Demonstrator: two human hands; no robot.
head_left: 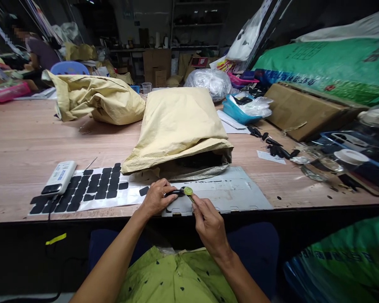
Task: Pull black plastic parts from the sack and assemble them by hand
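- Hands meet at the near edge of the desk [25, 139], over a grey flat panel [233, 195].
- Left hand [156, 198]: fingers closed around a slim black part [174, 192], held just above the panel.
- Right hand [210, 225]: thumb and forefinger pinched on a small green disc [188, 191], which touches the black part's end.
- Sheet of black pads [91, 187] lies just left of the left hand, with a white device [59, 176] resting on its corner.
- Tan sack [177, 126] lies behind the hands, its open mouth toward them.

dim storeroom, wooden table [25, 139], shelves [196, 25]
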